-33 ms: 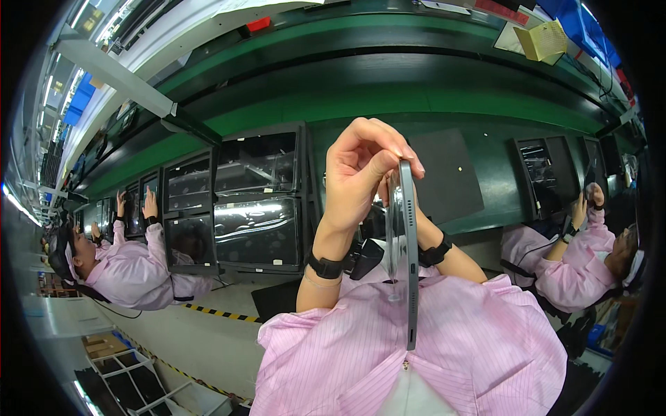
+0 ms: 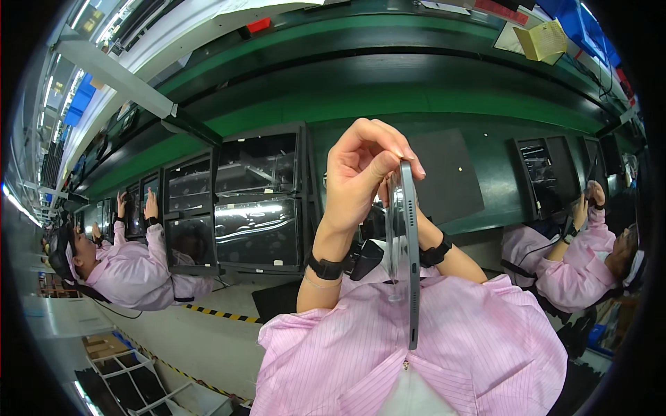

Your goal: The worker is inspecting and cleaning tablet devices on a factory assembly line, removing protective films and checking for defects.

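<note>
Hands (image 2: 361,166) around thin, smooth grey metal tablet (image 2: 409,243), edge-on.

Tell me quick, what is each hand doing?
Left hand: closed, fingertips pinching the top of the thin grey tablet, held edge-on.
Right hand: hidden behind the tablet, only its wrist shows, so its grip cannot be told.

Tablet (image 2: 409,263): smooth grey metal edge, satin finish, with glossy clear film on one face. Sleeves (image 2: 416,347): pink striped cloth, matt. Wrist straps (image 2: 325,266): black, matt. Racked screens (image 2: 257,229): glossy glass.
</note>
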A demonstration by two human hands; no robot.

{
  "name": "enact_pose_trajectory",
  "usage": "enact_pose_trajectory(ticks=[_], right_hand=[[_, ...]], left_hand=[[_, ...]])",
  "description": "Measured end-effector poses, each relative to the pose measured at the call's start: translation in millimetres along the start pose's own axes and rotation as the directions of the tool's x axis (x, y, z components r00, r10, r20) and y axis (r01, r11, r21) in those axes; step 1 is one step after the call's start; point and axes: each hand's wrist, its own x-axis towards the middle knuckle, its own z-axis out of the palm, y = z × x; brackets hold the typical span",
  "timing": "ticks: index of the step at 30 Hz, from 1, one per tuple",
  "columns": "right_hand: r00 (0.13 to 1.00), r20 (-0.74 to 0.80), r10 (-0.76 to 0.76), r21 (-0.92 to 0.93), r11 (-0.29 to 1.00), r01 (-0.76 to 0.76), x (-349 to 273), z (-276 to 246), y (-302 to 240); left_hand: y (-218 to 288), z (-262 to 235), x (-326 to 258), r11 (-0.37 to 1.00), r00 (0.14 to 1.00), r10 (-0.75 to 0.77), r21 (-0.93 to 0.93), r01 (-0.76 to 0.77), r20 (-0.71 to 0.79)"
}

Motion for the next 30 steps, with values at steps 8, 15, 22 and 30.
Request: enact_pose_trajectory(ticks=[8, 15, 22, 30], right_hand=[[0.996, -0.055, 0.075, -0.097, 0.992, -0.080, -13.9, 10.5, -28.1], [0.988, -0.062, 0.141, -0.110, 0.983, -0.147, -6.8, 7.4, -30.4], [0.991, 0.063, 0.116, -0.064, 0.992, -0.112, -5.8, 2.6, -17.4], [0.990, 0.108, 0.094, -0.007, 0.996, -0.094, -6.2, 5.4, -22.2]], left_hand=[[14.6, 19.6, -9.8, 0.969, 0.994, -0.093, 0.225, 0.102, -0.050], [41.9, 33.9, -26.3, 0.821, 0.958, -0.252, 0.555, 0.138, 0.135], [41.6, 33.7, -30.3, 0.834, 0.962, -0.235, 0.537, 0.126, 0.139], [36.2, 41.1, -31.4, 0.846, 0.968, -0.249, 0.496, 0.196, 0.042]])
